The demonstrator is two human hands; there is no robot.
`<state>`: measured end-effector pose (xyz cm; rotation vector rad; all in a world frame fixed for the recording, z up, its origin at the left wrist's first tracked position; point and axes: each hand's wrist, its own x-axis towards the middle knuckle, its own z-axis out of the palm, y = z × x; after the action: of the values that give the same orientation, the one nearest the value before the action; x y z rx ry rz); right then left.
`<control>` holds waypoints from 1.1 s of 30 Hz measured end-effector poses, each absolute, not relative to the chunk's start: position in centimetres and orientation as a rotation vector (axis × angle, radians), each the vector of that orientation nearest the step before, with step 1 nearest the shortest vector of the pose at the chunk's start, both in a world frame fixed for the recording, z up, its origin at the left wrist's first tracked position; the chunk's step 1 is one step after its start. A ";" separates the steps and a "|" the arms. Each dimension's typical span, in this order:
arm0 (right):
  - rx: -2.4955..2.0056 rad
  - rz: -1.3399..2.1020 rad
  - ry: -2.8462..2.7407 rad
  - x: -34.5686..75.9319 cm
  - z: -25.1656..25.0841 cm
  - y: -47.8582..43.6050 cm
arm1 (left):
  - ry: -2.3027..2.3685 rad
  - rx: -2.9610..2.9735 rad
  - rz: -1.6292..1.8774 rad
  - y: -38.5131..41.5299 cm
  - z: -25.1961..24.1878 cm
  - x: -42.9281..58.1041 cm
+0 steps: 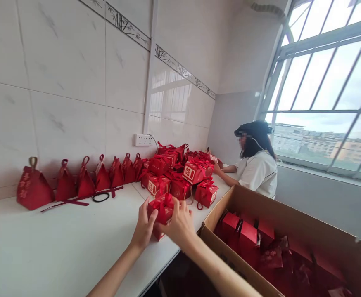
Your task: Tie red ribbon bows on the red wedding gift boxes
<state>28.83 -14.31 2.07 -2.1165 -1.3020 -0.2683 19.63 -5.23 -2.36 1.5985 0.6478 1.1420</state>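
Note:
Both my hands hold one small red gift box [163, 211] with a red ribbon bow, just above the white counter [59, 247]. My left hand [143, 228] grips its left side with the fingers curled on it. My right hand [179, 222] wraps its right side and top. Beyond it lies a heap of similar red gift boxes [180, 173] against the tiled wall.
A row of red triangular pouches [75, 181] lines the wall at left, with a dark red ribbon [75, 201] and a black hair tie [100, 197] before them. An open cardboard box [292, 218] of red boxes stands at right. Another person [257, 161] works near the window.

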 end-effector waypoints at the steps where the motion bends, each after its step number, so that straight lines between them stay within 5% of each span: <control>1: -2.103 -0.234 -1.257 28.2 1.1 -14.2 | 0.640 1.555 1.138 -5.0 -2.5 20.0; 6: -1.802 -0.043 -1.345 27.6 -1.9 -15.6 | 0.483 1.597 1.103 -4.7 -3.2 19.3; 15: -1.421 0.370 -1.059 32.2 0.5 -16.6 | 0.238 1.862 1.022 -6.4 -2.3 18.3; 24: -1.333 0.309 -0.937 31.3 -0.8 -17.0 | 0.176 1.840 0.902 -7.1 -1.5 17.7; 33: -1.202 0.447 -0.756 29.9 -0.3 -17.8 | 0.533 1.645 1.244 -8.5 -0.7 18.5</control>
<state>29.90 -17.77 -0.32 -1.2023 -0.7556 0.4471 18.51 -8.48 -0.69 1.6453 0.5328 1.2444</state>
